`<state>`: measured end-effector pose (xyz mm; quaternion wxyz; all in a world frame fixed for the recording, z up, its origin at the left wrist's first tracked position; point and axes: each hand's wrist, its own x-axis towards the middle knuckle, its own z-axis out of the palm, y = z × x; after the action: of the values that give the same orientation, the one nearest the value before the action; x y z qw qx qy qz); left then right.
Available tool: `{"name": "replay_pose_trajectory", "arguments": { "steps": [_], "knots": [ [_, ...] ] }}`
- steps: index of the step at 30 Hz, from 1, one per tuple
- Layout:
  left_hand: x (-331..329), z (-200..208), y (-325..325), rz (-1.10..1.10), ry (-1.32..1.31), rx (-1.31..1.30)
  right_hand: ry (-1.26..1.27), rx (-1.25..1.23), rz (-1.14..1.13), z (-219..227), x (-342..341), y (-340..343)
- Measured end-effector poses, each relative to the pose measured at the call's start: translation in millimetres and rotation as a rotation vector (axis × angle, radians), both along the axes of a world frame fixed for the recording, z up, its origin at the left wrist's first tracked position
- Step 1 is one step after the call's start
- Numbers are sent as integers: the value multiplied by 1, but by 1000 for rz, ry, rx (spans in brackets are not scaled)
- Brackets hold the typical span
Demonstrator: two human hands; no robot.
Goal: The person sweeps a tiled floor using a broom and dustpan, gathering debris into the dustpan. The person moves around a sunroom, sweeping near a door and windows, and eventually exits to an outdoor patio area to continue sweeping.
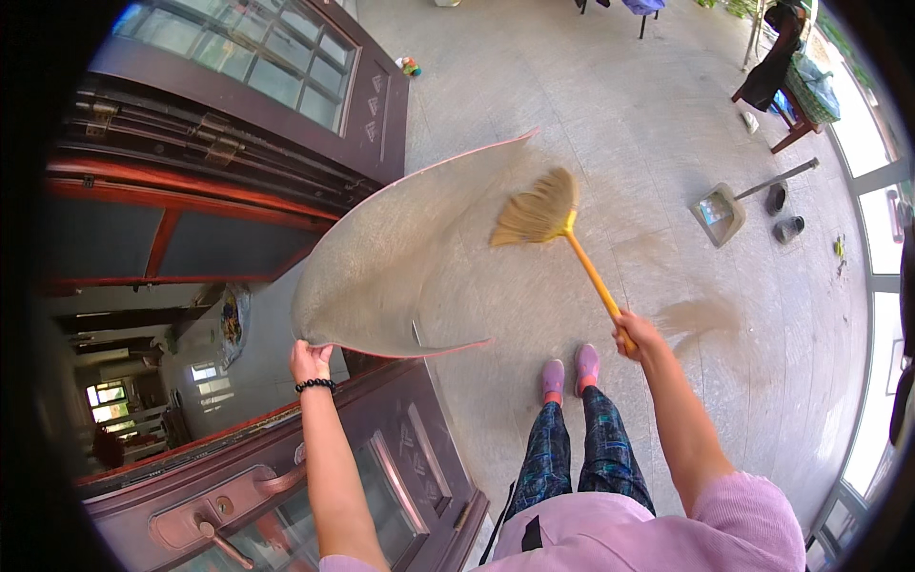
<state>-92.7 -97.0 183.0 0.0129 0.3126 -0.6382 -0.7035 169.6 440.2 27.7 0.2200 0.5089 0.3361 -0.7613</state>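
The left hand (310,361) is gripping the near edge of a lifted grey doormat (400,257), held up beside the open wooden door (286,95). The right hand (637,334) is closed around the orange handle of a straw broom (538,212), whose bristles are brushing the mat's face. Holding the mat tilted and steady while stroking away from the doorway should send the dust onto the concrete floor (591,114).

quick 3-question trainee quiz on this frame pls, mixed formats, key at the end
1. True or false: the left hand grips the edge of the lifted floor mat.
2. What does the right hand hold? A) dustpan B) broom C) door handle
3. Fill in: the broom bristles are against the ____.

Key:
1. True; its fingers pinch the mat's near edge.
2. B, by its yellow handle. The dustpan lies apart on the floor.
3. Mat.
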Motion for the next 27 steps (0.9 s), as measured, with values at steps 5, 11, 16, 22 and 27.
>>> {"name": "replay_pose_trajectory", "arguments": {
  "steps": [5, 11, 16, 22, 27],
  "knots": [
    [5, -15, -5, -17, -17, 45, 34, 153, -90, 92, 82, -28],
    [-2, -44, -13, 54, -64, 87, 181, 182, 131, 135, 42, -42],
    [-11, -51, -7, 23, -81, 76, 294, 213, 247, -10, -92, -3],
    [23, -37, 17, -139, -151, -62, 129, 20, -121, -39, -40, 45],
    [73, -57, 18, -359, -203, -208, -69, -39, -422, 2, 153, 59]
  ]
}}
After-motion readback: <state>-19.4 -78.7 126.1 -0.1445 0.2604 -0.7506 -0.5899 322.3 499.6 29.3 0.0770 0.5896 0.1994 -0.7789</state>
